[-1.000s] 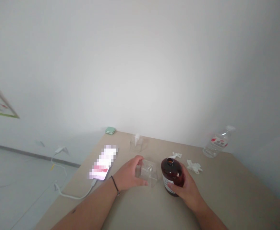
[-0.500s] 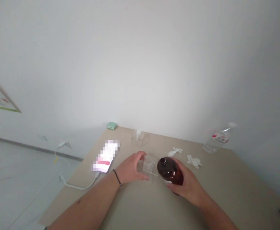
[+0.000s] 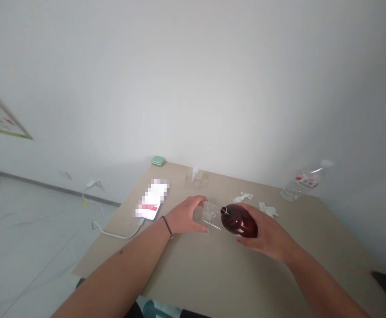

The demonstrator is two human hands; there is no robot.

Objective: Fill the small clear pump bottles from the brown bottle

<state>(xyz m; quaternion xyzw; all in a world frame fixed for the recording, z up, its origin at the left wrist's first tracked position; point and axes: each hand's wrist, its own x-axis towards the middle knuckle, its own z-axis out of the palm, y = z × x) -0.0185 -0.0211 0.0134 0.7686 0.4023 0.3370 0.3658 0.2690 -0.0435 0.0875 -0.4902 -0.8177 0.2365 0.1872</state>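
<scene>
My left hand (image 3: 188, 215) is closed round a clear square plastic container (image 3: 211, 214), tilted so its top leans to the right. In my right hand (image 3: 262, 232) is a dark brown bottle (image 3: 239, 221), uncapped and tipped over to the left. The bottle's mouth is right beside the container's rim; I cannot tell whether they touch. No liquid can be made out between them. My right palm and fingers cover the lower part of the bottle.
On the beige table (image 3: 193, 265) lie a phone (image 3: 153, 199) with a white cable (image 3: 120, 236), a small green case (image 3: 158, 160), and crumpled tissues (image 3: 268, 209). Near the wall stand a clear container with a white nozzle (image 3: 193, 177) and a clear water bottle (image 3: 303, 182).
The brown bottle has tipped further to the left, its mouth now closer to the clear container. The container leans a little more toward it. The view has shifted slightly downward.
</scene>
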